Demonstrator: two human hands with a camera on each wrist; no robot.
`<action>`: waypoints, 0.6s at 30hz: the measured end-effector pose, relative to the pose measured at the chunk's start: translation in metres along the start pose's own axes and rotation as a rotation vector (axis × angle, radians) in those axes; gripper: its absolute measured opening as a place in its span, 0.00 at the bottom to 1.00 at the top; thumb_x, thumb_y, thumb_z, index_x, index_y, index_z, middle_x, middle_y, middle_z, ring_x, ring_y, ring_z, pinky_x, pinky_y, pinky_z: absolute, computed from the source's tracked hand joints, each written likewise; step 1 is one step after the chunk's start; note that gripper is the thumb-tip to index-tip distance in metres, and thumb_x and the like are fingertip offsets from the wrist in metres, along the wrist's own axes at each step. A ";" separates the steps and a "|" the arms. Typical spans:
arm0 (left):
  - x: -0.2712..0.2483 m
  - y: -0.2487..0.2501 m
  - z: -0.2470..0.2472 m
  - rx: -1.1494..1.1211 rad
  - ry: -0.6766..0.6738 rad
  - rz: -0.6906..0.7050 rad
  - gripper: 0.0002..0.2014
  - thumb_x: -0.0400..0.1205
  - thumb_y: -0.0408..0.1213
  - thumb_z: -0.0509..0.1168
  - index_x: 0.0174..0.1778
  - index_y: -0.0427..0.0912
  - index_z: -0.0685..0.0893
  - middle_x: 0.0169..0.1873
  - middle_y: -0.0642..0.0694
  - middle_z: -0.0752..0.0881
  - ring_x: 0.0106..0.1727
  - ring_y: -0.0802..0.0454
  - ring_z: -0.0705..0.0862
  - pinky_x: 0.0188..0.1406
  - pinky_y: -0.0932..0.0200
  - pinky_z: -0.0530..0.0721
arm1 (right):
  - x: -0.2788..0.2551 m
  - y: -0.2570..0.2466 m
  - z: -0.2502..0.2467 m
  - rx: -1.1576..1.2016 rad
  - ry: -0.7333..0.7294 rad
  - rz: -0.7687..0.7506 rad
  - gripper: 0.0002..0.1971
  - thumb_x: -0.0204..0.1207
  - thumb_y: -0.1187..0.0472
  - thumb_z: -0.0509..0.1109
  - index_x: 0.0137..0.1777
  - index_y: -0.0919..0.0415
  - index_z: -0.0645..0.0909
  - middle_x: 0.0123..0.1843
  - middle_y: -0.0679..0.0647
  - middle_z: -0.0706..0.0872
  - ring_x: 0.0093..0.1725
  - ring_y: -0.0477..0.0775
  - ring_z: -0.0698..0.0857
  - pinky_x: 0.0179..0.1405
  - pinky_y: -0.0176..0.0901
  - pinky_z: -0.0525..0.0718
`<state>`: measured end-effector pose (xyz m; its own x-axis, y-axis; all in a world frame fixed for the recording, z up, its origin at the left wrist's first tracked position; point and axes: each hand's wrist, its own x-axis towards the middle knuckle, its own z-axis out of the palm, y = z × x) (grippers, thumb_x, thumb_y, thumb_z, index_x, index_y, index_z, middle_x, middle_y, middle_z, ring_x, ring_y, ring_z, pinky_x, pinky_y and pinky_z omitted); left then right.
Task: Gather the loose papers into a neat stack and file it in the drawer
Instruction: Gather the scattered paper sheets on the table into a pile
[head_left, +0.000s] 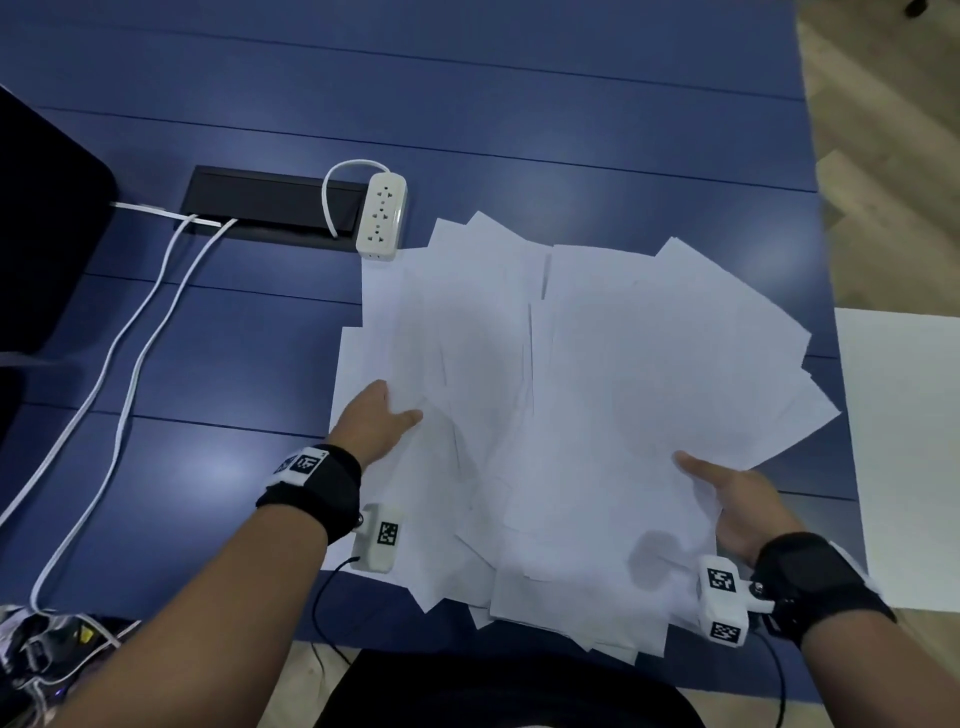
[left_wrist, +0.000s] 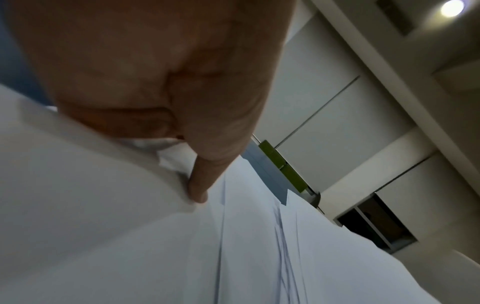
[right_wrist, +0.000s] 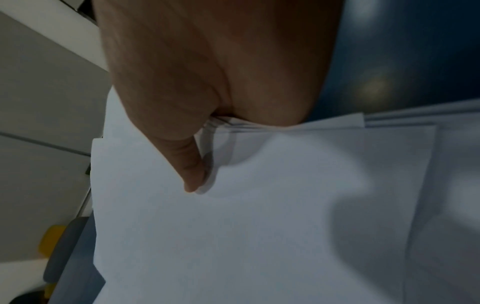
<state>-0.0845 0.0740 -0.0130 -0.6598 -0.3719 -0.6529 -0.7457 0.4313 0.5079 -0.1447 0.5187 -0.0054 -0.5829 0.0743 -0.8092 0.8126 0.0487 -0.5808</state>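
**Both hands on the fanned papers**

My left hand (head_left: 375, 421) pinches the left edge of the papers (head_left: 571, 395), thumb on top, fingers tucked beneath. My right hand (head_left: 737, 501) grips the near right edge the same way. Between the two grips the sheets fan out unevenly over the blue surface (head_left: 234, 353), far corners near the power strip (head_left: 382, 215).

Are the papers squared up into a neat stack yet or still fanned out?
Fanned out. The papers splay at many angles with corners jutting, left hand and right hand gripping their near edges.
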 end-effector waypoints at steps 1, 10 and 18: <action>-0.002 -0.002 0.001 -0.010 -0.015 0.008 0.16 0.86 0.43 0.76 0.57 0.39 0.77 0.57 0.42 0.84 0.61 0.38 0.84 0.55 0.51 0.80 | -0.005 -0.002 0.001 0.007 0.000 0.003 0.52 0.30 0.40 0.95 0.59 0.61 0.88 0.64 0.68 0.91 0.66 0.72 0.89 0.73 0.75 0.83; -0.017 -0.043 0.012 -0.506 0.080 -0.010 0.13 0.86 0.35 0.76 0.65 0.41 0.86 0.59 0.44 0.93 0.61 0.42 0.92 0.65 0.42 0.91 | -0.021 0.016 -0.034 0.072 -0.053 0.055 0.26 0.72 0.54 0.86 0.69 0.59 0.89 0.69 0.60 0.91 0.67 0.66 0.90 0.79 0.65 0.78; -0.027 -0.049 0.008 -0.257 0.145 0.123 0.09 0.90 0.41 0.71 0.61 0.41 0.84 0.53 0.51 0.91 0.55 0.53 0.89 0.49 0.61 0.84 | -0.025 0.016 -0.035 0.182 -0.054 0.040 0.22 0.82 0.65 0.75 0.76 0.59 0.83 0.70 0.60 0.91 0.70 0.68 0.89 0.81 0.69 0.75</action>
<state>-0.0293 0.0691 -0.0246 -0.7392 -0.4507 -0.5005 -0.6463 0.2657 0.7153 -0.1167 0.5524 0.0088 -0.5536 0.0189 -0.8326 0.8238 -0.1343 -0.5508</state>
